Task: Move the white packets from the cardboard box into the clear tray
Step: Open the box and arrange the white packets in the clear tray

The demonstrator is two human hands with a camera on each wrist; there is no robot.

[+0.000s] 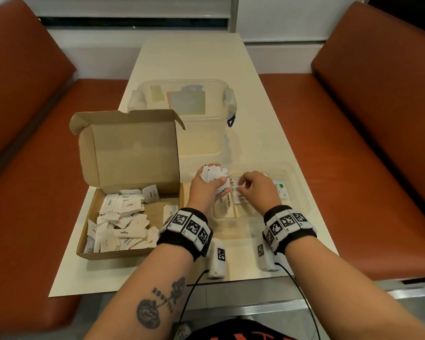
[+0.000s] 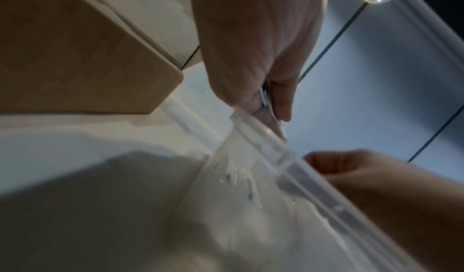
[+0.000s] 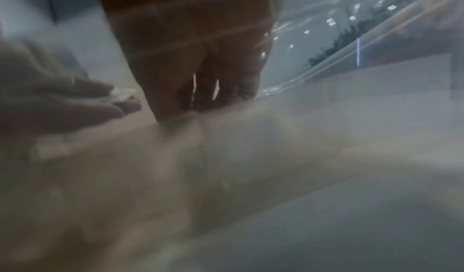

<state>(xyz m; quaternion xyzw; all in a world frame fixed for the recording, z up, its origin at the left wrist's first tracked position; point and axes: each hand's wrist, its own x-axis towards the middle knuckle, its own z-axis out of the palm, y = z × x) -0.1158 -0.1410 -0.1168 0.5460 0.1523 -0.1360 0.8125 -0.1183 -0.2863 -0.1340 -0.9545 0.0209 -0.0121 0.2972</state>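
- Setting: a long cream-coloured table (image 1: pixel 194 60) stands between two rust-orange upholstered benches (image 1: pixel 378 119), with a white panelled wall at the far end.
- Brown cardboard box (image 1: pixel 130 165), lid hinged open and standing upright, sits on the left of the table; a loose heap of small white paper packets (image 1: pixel 123 224) lies inside, some printed "Sugar" and "Pepper"; part of the box floor near the right wall is bare.
- Shallow clear plastic tray (image 1: pixel 302 192) sits on the table just right of the box; a few white packets, one reading "White Sugar", already lie in its left part; a sachet with a green mark lies further right in it.
- Left hand (image 1: pixel 206 190) is raised palm-up over the gap between box and tray; its fingers are curled round a bunch of white packets (image 1: pixel 214 176); in the left wrist view the tray's rim (image 2: pixel 283 149) crosses beneath that hand.
- Right hand (image 1: pixel 258 190) is inside the tray, knuckles up; its fingers are curled downward onto the packets there; the head view appears to show a pinch on one packet, but the right wrist view is too blurred to confirm it.
- Both wrists carry black bands with black-and-white square markers, with white camera modules beneath and black cables trailing toward the body.
- Large clear lidded plastic storage container (image 1: pixel 182 99) stands behind the box; its contents are indistinct.
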